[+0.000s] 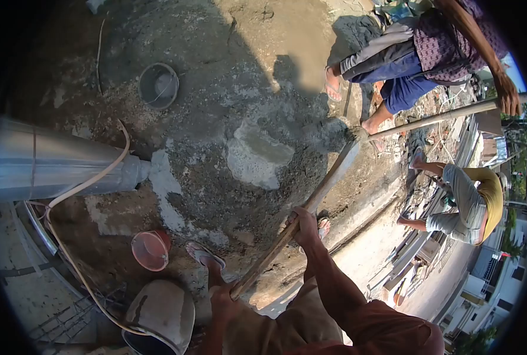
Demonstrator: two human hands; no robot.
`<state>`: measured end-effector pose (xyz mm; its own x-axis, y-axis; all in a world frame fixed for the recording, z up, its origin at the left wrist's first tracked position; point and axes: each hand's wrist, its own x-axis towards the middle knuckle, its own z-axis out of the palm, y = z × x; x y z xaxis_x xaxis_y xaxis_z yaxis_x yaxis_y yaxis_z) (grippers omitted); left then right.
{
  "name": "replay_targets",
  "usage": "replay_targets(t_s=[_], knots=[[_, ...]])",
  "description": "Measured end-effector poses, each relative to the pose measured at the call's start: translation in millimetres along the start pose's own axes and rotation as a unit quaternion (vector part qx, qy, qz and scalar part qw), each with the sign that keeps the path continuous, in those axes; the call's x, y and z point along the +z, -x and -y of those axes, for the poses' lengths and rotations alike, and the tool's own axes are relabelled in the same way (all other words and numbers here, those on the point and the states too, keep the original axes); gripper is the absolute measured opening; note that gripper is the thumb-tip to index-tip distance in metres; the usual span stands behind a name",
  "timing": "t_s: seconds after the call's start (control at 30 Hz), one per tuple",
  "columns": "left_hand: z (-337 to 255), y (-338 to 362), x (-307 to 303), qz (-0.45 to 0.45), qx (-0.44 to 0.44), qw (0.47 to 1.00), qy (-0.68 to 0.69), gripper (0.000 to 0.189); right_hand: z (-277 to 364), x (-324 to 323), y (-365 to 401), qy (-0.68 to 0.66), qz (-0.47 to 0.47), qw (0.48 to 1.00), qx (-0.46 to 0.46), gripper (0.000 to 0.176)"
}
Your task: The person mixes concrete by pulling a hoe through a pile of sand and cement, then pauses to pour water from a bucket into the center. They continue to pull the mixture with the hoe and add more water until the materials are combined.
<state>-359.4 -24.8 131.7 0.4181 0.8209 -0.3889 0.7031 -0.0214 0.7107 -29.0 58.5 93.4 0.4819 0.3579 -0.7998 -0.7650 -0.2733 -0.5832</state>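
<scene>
1. Two bare hands share one long-handled tool (267,260): the right hand (302,227) is wrapped round the wooden shaft, fingers closed, partway along it.
2. Left hand (223,302): closed round the shaft's near end, close to the person's body; its finger detail is too dark to tell.
3. The shaft's long axis runs from the left hand, past the right hand, then forward and to the right — a slant, not straight ahead. Its far part ends in a flat grey piece (347,156), likely the blade, and the right hand is the nearer to it.
4. Ahead of the right hand and somewhat to its left lies a wet, pale patch of mix (257,155), ringed by darker, grainy material; the far half of the shaft passes to the right of that patch.
5. Beyond the right hand, a co-worker's pole (447,118) comes in from the right, its lower end right by the grey piece — whether they touch, I cannot tell.
6. Left of the left hand, and farther forward, sits a red bucket (150,249).
</scene>
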Motion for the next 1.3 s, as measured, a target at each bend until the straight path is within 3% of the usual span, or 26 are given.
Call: replay_targets(t_s=[0.1,0.17,0.23,0.3,0.37,0.4,0.43,0.5,0.63,0.7,0.77,0.9,1.0,1.07,1.17,1.3], knots=[[-34.8,46.3,-7.7,0.021,-0.074,0.997,0.022,0.037,-11.5,-1.4,19.8,0.043,0.006,0.998,0.049,0.010],[-36.0,61.8,-6.7,0.008,-0.079,0.996,0.043,0.038,-20.4,10.8,25.0,0.045,0.014,0.996,0.072,0.009],[-24.9,60.0,-4.9,-0.015,-0.068,0.997,0.045,0.038,-28.6,24.3,16.8,0.015,0.081,0.995,0.064,0.011],[-28.6,30.9,-11.8,0.002,-0.115,0.985,0.131,0.045,-13.2,61.4,13.2,-0.013,0.148,0.986,0.072,0.013],[-23.0,-8.9,-6.2,0.018,-0.096,0.983,0.158,0.050,-6.1,93.1,-20.0,-0.035,0.235,0.970,0.051,0.013],[-26.4,-31.5,-10.9,0.035,-0.114,0.988,0.100,0.051,-4.1,110.6,-43.1,-0.051,0.283,0.957,0.040,0.013],[-29.0,-59.1,-15.1,0.050,-0.130,0.989,0.042,0.052,5.2,139.2,-54.8,-0.046,0.270,0.962,0.021,0.015],[-33.7,-108.5,-15.4,-0.041,-0.088,0.995,-0.027,0.047,3.1,188.0,-99.4,-0.027,0.285,0.958,-0.029,0.015],[-55.7,-201.8,-13.2,-0.021,-0.228,0.973,0.037,0.040,-26.9,246.3,-151.8,0.101,0.260,0.960,-0.034,0.013],[-79.0,-200.1,13.7,-0.014,-0.256,0.966,0.029,0.042,-45.5,236.1,-176.2,0.177,0.275,0.945,0.027,0.011],[-93.0,-186.3,33.7,-0.005,-0.287,0.958,0.022,0.044,-61.4,208.3,-176.4,0.167,0.294,0.937,0.084,0.011],[-119.7,-131.8,44.3,0.014,-0.314,0.945,0.095,0.054,-47.5,165.3,-112.4,0.209,0.290,0.934,-0.011,0.011],[-127.4,-83.7,55.3,0.010,-0.284,0.947,0.152,0.053,-39.1,134.6,-67.5,0.191,0.281,0.940,-0.029,0.019],[-115.3,-57.2,74.1,-0.008,-0.255,0.951,0.176,0.048,-27.1,116.2,-44.5,0.247,0.257,0.932,-0.060,0.027],[-91.9,-63.9,86.1,0.013,-0.213,0.951,0.224,0.043,-18.0,107.2,-47.9,0.254,0.219,0.932,-0.136,0.028],[-73.4,-155.9,77.6,-0.004,-0.146,0.981,0.127,0.043,24.6,138.1,-118.8,0.202,0.184,0.937,-0.217,0.016]])
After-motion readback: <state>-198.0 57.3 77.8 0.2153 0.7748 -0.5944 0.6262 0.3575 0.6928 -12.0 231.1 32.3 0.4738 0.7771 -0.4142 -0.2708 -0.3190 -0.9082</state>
